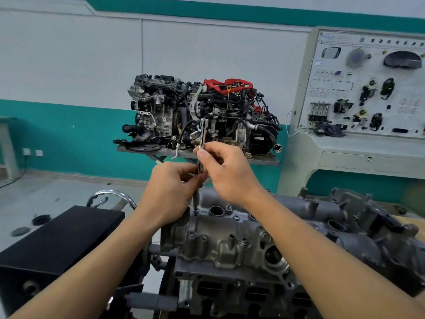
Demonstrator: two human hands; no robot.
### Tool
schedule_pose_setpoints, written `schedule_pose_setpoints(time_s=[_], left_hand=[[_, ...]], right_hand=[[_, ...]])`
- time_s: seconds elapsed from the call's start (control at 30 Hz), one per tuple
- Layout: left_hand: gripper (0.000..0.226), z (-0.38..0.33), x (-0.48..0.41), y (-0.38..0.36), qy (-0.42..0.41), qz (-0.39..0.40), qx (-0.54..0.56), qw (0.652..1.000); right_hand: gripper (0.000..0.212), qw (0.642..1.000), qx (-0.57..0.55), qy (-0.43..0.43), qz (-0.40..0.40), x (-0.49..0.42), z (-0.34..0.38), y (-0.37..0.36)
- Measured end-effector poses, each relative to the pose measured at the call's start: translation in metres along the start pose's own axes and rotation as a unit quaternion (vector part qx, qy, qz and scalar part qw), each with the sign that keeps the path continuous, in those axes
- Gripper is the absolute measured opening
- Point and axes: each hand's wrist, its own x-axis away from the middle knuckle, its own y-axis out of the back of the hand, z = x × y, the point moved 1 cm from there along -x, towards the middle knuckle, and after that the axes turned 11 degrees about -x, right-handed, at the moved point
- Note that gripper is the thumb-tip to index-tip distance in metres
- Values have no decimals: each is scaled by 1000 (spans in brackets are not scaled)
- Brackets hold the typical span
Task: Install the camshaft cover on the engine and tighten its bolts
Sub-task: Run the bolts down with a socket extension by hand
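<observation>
Currently one camshaft cover (230, 245) sits on the engine (230, 295). One chrome extension bar (203, 132) stands upright, its tip on one bolt (196, 211) at the cover's far left corner. The left hand (171, 192) curls its fingers around the bar low down, and the right hand (226, 171) pinches it higher. Two more engines, one grey (156, 109) and one red-topped (230, 107), stand behind.

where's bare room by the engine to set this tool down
The black box's flat top, left of the camshaft cover, is bare. The cover is all bosses and holes; left hand and right hand hold the tool at its far corner.
</observation>
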Motion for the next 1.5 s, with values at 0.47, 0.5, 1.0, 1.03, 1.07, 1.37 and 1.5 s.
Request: schedule_pose_setpoints(time_s=[0.47, 0.5, 1.0, 1.03, 1.07, 1.37, 1.5], left_hand=[[13, 2, -7, -8, 4, 17, -3, 1000], [14, 2, -8, -8, 3, 18, -4, 1000], [16, 1, -7, -13, -7, 1, -22, 1000], [9, 0, -6, -12, -8, -8, -23, 1000], [3, -1, -5, -12, -9, -21, -25, 999], [10, -4, -1, -9, -17, -20, 6, 1000], [18, -5, -2, -10, -27, 35, 7, 999]], right_hand=[[27, 1000, -21, -20, 10, -10, -9, 8], [28, 999, -27, -21, 13, -10, -10, 10], [16, 992, -118, -17, 40, -14, -23, 15], [17, 991, -127, -12, 38, -14, -23, 13], [19, 991, -132, -7, 31, -14, -22, 12], [5, 984, -173, -7, 42, -7, -18, 8], [16, 984, -170, -14, 51, -3, -21, 14]])
